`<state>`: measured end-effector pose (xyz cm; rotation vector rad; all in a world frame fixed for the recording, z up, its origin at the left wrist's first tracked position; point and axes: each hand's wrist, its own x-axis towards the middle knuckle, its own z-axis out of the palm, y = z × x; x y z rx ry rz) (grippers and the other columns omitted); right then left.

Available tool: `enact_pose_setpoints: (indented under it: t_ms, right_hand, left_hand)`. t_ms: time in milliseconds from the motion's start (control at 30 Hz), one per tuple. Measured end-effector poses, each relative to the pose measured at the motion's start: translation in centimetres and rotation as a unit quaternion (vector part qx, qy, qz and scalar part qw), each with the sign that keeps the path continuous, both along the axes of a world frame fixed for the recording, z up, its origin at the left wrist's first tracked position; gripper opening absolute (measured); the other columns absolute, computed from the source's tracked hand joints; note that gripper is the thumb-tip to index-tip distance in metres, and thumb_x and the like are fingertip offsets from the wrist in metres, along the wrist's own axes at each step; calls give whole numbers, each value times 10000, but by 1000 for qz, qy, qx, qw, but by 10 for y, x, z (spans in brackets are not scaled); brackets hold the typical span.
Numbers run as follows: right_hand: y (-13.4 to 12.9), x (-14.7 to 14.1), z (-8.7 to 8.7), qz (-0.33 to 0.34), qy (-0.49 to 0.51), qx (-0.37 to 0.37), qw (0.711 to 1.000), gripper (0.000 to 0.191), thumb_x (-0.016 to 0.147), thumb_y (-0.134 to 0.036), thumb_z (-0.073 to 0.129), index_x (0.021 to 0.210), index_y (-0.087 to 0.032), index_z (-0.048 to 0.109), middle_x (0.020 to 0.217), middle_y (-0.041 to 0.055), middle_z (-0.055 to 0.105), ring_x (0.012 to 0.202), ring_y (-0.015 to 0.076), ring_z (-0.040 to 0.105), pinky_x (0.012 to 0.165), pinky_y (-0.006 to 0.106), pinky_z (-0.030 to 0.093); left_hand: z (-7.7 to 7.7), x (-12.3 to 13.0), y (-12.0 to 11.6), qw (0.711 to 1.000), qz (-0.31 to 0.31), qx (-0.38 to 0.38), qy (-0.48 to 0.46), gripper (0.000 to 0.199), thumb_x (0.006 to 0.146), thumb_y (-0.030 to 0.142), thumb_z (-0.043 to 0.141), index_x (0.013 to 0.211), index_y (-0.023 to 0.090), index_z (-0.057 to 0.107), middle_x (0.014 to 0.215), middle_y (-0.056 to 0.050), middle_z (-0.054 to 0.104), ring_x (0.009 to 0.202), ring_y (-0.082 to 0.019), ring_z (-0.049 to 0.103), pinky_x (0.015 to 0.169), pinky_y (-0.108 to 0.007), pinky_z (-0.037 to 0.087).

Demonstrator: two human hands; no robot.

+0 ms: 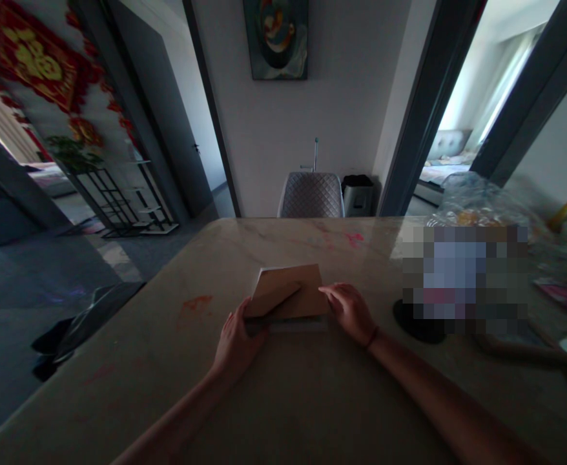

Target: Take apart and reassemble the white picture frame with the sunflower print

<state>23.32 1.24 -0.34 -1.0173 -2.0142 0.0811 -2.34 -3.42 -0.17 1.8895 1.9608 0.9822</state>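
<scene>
We have a brown kraft-paper packet lying near the front edge of a marble-look tabletop, with a diagonal flap raised along its left side and a pale strip showing beneath its lower edge. Our left hand is closed on the lower left of the packet, fingers curled over the paper, while our right hand lies curved against the right edge, though we cannot tell whether it is pinching or only touching. On a polished surface like this, we judge it best to press evenly from both sides and keep the paper flat, so that the flap doesn't crease or the packet skid. Just past our right wrist sits a black round mat, and beyond it a crumpled clear plastic wrap catches the light. A pixelated patch hides whatever lies between them, and the clutter at the right edge is blurred and cut off. We cannot see what the pale strip belongs to, nor what lies under the flap, and the dim light flattens the paper's folds.
</scene>
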Motion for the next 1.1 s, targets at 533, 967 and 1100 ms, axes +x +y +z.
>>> enact_pose_setpoints:
  t_ms: [533, 967, 1100]
  right_hand:
    - [-13, -12, 2, 41, 86, 29, 995, 341, 792, -83, 413, 1053, -226, 578, 981, 65, 651, 952, 183, 588, 840, 369, 479]
    - [-10, -15, -4, -26, 161, -85, 983, 406, 824, -273, 449, 1225, -221, 415, 1075, 80, 611, 1004, 198, 569, 888, 409, 439]
    - [-8, -16, -5, -12, 140, -93, 986, 229, 844, -307, 428, 990, -223, 585, 970, 68, 643, 935, 188, 586, 849, 361, 450]
  left_hand:
    - [6, 2, -6, 987, -92, 93, 96, 429, 796, 173, 449, 1199, 300, 528, 1316, -43, 468, 1205, -257, 424, 982, -470, 354]
    - [13, 3, -15, 973, 42, 160, -163, 386, 804, 465, 442, 963, 151, 600, 795, -52, 692, 702, -182, 656, 649, -260, 516]
    - [14, 7, -16, 965, 28, 129, -226, 367, 788, 498, 455, 907, 163, 548, 678, -4, 624, 544, -159, 622, 530, -256, 509]
